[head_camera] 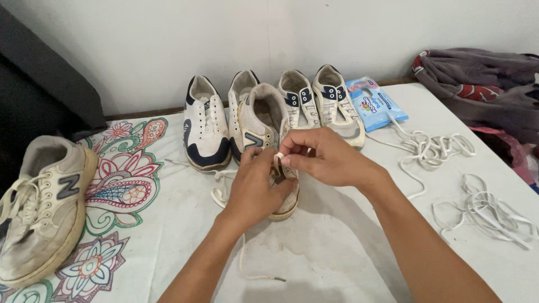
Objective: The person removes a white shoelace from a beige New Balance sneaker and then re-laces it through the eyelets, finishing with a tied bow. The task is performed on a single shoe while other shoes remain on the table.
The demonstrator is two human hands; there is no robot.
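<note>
A: How do the hands sit?

B: Both forearms come up from the bottom edge and meet over a beige sneaker (268, 132) that stands at the middle of the white cloth (337, 247), heel toward the wall. The left hand (255, 188) lies over the shoe's front, back of the hand up, fingers curled down onto the tongue area. The right hand (325, 157) reaches across from the right, thumb and forefinger pinched shut on the end of a white lace (279, 158).

A: And the left fingers, do they grip anything?

B: They are bent closed around the lace and the shoe's upper; exactly what they pinch I cannot tell. A loose stretch of the lace trails down between the forearms.

A: What crowds them?

B: Just behind the shoe, two pairs of sneakers (269, 104) line the wall, with a blue wipes packet (375, 104) beside them. Another beige sneaker (42, 207) rests well to the left on the floral print. Loose white laces (477, 205) lie to the right, apart from the hands. Open cloth lies below the forearms.
</note>
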